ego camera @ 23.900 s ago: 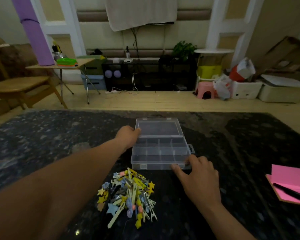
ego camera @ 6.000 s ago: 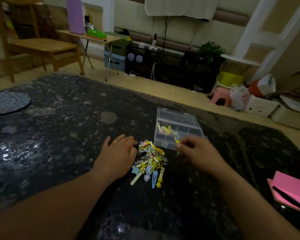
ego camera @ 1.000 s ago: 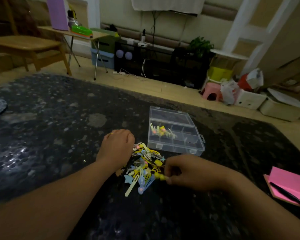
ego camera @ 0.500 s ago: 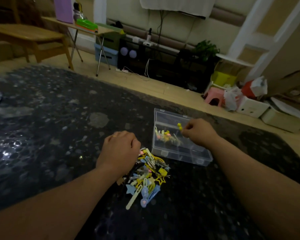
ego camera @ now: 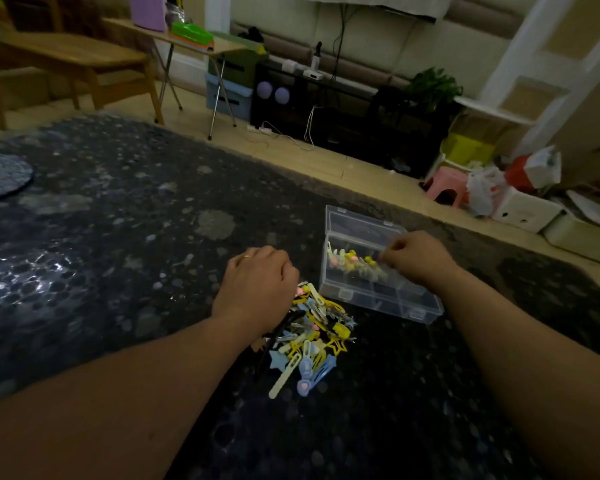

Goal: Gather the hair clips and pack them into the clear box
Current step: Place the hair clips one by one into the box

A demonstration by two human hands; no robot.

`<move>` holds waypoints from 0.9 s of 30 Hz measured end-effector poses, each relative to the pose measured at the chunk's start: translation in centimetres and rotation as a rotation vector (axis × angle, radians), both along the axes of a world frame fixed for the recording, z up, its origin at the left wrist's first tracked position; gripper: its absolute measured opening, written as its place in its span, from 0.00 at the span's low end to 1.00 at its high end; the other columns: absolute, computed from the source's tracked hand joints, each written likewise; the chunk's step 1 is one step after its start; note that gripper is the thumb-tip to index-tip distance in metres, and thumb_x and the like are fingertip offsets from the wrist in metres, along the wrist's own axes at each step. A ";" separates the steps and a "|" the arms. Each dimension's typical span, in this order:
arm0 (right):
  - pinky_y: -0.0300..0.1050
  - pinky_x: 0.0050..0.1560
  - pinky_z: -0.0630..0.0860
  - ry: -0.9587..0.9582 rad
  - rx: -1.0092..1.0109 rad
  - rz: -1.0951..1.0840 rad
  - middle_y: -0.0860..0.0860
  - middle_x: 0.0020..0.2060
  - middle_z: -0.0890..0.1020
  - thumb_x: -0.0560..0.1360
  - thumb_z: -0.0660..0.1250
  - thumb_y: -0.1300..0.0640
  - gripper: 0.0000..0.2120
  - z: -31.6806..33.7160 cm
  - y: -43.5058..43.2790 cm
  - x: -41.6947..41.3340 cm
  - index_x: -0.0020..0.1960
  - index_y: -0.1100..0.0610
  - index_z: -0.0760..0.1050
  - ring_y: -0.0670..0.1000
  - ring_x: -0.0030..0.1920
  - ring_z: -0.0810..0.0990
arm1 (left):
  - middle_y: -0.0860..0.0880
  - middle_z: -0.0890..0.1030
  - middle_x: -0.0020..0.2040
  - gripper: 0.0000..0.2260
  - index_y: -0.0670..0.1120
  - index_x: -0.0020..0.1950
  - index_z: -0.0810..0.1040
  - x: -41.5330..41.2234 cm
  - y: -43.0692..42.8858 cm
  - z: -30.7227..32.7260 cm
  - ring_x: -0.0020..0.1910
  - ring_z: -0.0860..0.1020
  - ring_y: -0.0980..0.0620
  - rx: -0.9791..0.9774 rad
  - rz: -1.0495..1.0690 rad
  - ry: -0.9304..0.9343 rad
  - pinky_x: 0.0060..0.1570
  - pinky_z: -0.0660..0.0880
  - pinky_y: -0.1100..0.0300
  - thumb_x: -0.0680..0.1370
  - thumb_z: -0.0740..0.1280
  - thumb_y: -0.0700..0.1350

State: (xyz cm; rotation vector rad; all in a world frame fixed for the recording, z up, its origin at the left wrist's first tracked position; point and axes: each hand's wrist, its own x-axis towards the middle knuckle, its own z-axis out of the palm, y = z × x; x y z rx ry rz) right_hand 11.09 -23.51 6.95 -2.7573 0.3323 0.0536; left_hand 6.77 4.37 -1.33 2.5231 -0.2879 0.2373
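The clear box (ego camera: 409,308) lies open on the dark table, its lid (ego camera: 361,223) folded back. Several hair clips (ego camera: 347,263) lie in its far-left compartment. My right hand (ego camera: 413,258) hovers over that compartment with fingertips pinched together at a small yellow clip (ego camera: 370,260). A loose pile of yellow, blue and pink hair clips (ego camera: 312,341) sits in front of the box. My left hand (ego camera: 257,285) rests on the pile's left edge with fingers curled down. Its fingertips are hidden.
The dark speckled table (ego camera: 118,237) stretches wide to the left, with a round grey mat (ego camera: 0,174) at its far-left edge. Beyond the table's far edge are a wooden bench (ego camera: 66,57), a folding table (ego camera: 187,39) and floor clutter.
My right hand picked a yellow clip from the pile, carried it up to the box and has now lowered it into the far-left compartment. My left hand stayed on the pile.
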 end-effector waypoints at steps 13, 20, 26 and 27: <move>0.38 0.45 0.75 -0.157 -0.131 0.374 0.42 0.51 0.85 0.84 0.66 0.51 0.08 -1.8 7.2 -12.0 0.59 0.45 0.83 0.42 0.48 0.82 | 0.54 0.76 0.50 0.20 0.54 0.47 0.75 0.0 0.0 0.3 0.55 0.73 0.50 0.002 -0.002 0.026 0.66 0.68 0.46 0.77 0.44 0.57; 0.50 0.44 0.81 -0.286 -0.321 0.400 0.47 0.46 0.84 0.83 0.63 0.47 0.09 -2.9 10.2 -11.0 0.52 0.49 0.81 0.51 0.46 0.82 | 0.54 0.76 0.51 0.17 0.55 0.47 0.74 0.1 -0.1 0.2 0.55 0.73 0.50 -0.002 0.014 0.035 0.66 0.68 0.47 0.79 0.47 0.55; 0.50 0.40 0.78 -0.255 -0.397 0.394 0.48 0.44 0.81 0.83 0.63 0.52 0.07 -3.8 12.0 -10.0 0.49 0.50 0.77 0.54 0.43 0.81 | 0.55 0.75 0.50 0.21 0.55 0.47 0.75 -0.1 0.0 0.3 0.54 0.72 0.52 -0.031 0.012 0.043 0.66 0.68 0.48 0.77 0.43 0.58; 0.52 0.42 0.80 -0.253 -0.361 0.391 0.48 0.45 0.81 0.83 0.63 0.52 0.06 -3.8 11.9 -10.3 0.50 0.50 0.77 0.54 0.43 0.81 | 0.55 0.75 0.50 0.20 0.55 0.47 0.75 -0.1 0.0 0.4 0.55 0.72 0.52 -0.026 0.013 0.044 0.66 0.68 0.48 0.78 0.44 0.57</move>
